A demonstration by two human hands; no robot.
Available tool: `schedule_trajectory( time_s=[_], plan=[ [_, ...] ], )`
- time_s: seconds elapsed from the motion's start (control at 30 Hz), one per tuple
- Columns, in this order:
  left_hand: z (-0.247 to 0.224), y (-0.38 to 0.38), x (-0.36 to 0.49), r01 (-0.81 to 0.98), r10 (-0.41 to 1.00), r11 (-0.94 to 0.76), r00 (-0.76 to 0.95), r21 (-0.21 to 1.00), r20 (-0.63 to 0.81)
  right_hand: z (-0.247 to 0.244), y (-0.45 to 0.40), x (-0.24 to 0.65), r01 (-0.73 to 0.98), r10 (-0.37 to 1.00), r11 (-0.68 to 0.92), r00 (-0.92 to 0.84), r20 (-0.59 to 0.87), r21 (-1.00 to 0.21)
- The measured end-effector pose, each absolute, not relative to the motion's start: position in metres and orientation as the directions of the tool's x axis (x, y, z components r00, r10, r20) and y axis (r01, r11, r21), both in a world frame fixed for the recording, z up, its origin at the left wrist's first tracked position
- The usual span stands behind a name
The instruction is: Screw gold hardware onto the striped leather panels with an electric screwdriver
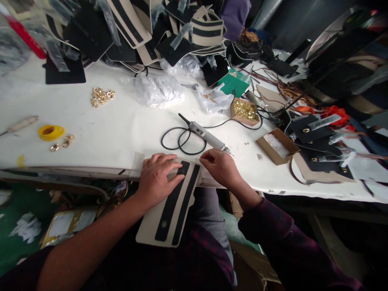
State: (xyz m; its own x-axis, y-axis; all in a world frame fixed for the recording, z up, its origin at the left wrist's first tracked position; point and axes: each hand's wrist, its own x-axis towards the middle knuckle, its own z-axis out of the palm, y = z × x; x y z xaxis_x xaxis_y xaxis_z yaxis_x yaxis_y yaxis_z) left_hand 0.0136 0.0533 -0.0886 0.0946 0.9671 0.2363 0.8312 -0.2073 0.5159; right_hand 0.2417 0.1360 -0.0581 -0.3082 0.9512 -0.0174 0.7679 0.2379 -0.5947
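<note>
A beige panel with two black strips [179, 202] slants over the table's front edge toward my lap. A round metal fitting [164, 224] shows near the lower end of one strip. My left hand [157, 178] lies across the panel's upper part, fingers spread, with thumb and index fingertips resting on the left strip. Just off the panel's upper right corner, my right hand [220, 165] is closed in a pinch; whatever is between its fingertips is hidden. Right behind it lies a grey soldering-iron-like tool [209, 137] with a black tip and cord.
Gold clasps [101, 97], yellow tape [51, 132] and a wooden-handled tool [22, 124] lie left. A box of small gold pieces [245, 111] and a cardboard box [277, 146] stand right. Striped panels [209, 30] pile up behind plastic bags [160, 89].
</note>
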Motion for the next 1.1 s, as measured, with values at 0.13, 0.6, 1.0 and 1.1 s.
schedule_trajectory(
  time_s=[0.13, 0.6, 1.0, 1.1],
  plan=[
    [-0.088, 0.053, 0.014, 0.845, 0.964, -0.212, 0.099, 0.49, 0.246, -0.079, 0.129, 0.257, 0.789, 0.974, 0.183, -0.228, -0.003, -0.586],
    [-0.099, 0.053, 0.014, 0.86, 0.934, -0.211, 0.037, 0.464, 0.355, -0.078, 0.103, 0.231, 0.667, 0.845, 0.512, -0.504, 0.179, -0.542],
    [-0.089, 0.052, 0.016, 0.804, 0.986, 0.018, -0.112, 0.595, 0.123, -0.077, 0.102, 0.233, 0.523, 0.909, 0.323, -0.404, 0.104, -0.789],
    [-0.085, 0.05, 0.013, 0.728, 0.991, 0.083, -0.131, 0.68, 0.019, -0.073, 0.097, 0.232, 0.452, 0.897, 0.321, -0.428, 0.114, -0.832]
  ],
)
